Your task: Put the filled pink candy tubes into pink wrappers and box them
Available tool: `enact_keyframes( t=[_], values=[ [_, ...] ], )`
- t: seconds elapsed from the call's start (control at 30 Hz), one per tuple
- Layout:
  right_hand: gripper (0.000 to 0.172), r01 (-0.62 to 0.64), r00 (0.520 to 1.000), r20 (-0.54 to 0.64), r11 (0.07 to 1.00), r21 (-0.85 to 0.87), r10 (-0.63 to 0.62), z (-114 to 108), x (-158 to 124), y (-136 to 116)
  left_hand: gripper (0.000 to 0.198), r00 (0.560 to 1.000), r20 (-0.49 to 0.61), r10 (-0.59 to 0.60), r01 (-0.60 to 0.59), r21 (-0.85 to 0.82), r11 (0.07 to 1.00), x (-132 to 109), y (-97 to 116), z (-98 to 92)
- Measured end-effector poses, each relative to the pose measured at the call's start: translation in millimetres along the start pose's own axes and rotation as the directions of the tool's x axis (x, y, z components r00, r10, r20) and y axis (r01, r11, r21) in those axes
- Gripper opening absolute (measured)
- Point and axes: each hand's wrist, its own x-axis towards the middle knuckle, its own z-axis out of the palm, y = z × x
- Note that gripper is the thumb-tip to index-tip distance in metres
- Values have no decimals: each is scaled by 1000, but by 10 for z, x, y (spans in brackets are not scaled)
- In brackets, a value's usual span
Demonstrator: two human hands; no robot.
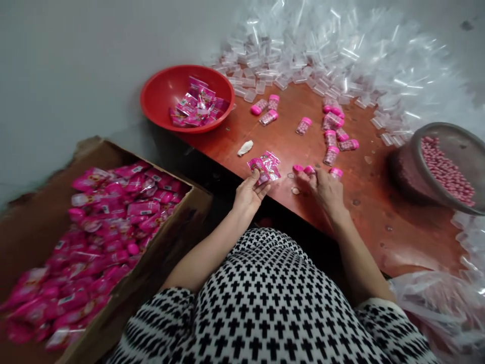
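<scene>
My left hand (250,191) sits at the near edge of the reddish wooden table (379,222), fingers curled around a small bunch of pink plastic packets (265,166). My right hand (325,186) rests palm down on the table just to the right. Its fingers press on small pink-capped bottles (307,170) lying there, and another pink cap (336,173) shows at its right side. More filled pink-capped bottles (333,136) lie scattered farther back on the table.
A red bowl (166,96) with pink packets stands at the table's back left. A cardboard box (178,222) full of pink packets is at my left. A grey basin (417,151) of pink candies is at right. Clear empty containers (326,55) are heaped behind. A white scrap (244,147) lies near.
</scene>
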Motion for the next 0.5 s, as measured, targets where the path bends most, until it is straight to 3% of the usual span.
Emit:
enact_keyframes(
  t=[0.07,0.1,0.17,0.23,0.3,0.5],
  values=[
    [33,-68,997,61,909,412,47,2,-178,-187,18,1000,10,-10,11,-27,1000,4,-31,22],
    [36,-126,988,150,790,600,44,11,-274,-298,16,1000,9,-12,12,-34,999,4,-50,38],
    [40,-235,958,286,575,784,2,53,-446,-514,14,1000,-10,-14,13,-40,999,1,-83,79],
    [43,-267,955,297,472,840,11,112,-565,-676,12,999,-31,-16,15,-41,999,-7,-103,122],
    [43,-249,967,250,430,868,56,163,-626,-758,12,999,-34,-18,16,-48,999,-13,-106,153],
    [38,-205,977,164,369,907,139,172,-646,-677,14,999,-28,22,-25,-90,996,16,-73,204]
  ],
)
